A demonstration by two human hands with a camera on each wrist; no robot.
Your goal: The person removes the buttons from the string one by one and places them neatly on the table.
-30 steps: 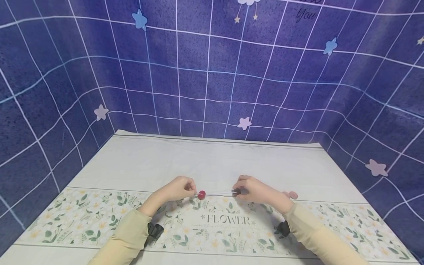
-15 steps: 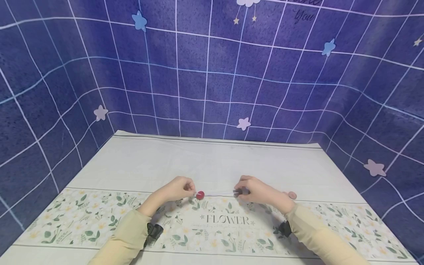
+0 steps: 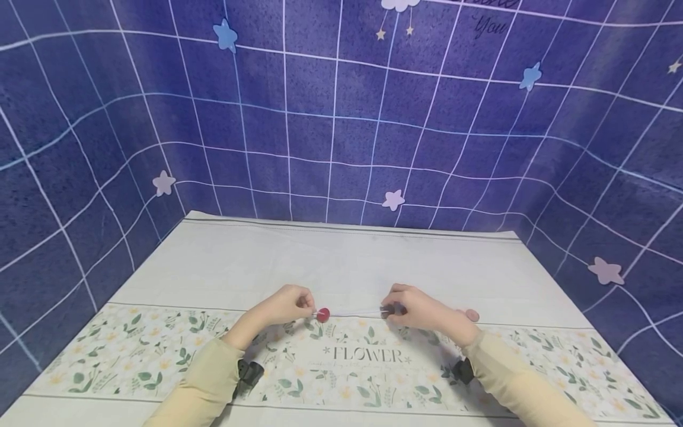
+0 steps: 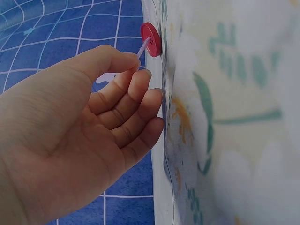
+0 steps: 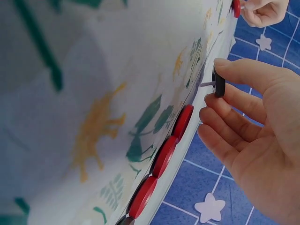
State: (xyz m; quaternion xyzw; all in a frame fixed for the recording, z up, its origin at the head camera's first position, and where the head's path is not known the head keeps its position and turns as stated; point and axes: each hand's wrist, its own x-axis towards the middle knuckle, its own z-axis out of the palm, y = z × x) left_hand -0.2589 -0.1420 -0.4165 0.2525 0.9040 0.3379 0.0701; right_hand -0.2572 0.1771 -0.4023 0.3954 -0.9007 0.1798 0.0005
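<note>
My left hand [image 3: 288, 305] pinches the end of a thin whitish string [image 4: 143, 48] between thumb and forefinger. That string comes out of a red button [image 4: 151, 40], which stands on edge just beyond the fingertips. From the red button the string runs across to my right hand [image 3: 418, 307]. There, thumb and fingers pinch a black button [image 5: 219, 84] by its edges, and a short piece of string pokes out of its face. In the right wrist view the other right fingers curl loosely below it.
Several red buttons [image 5: 165, 156] lie in a row on the table beside the right hand, with a dark one [image 5: 125, 220] at the view's lower edge. A white tablecloth [image 3: 341, 255] with a flowered band covers the table. Blue gridded cloth [image 3: 341, 118] walls in the back and sides.
My right hand has shifted slightly to the right with the black button, lengthening the string between the hands. The left hand and the red button have barely moved.
</note>
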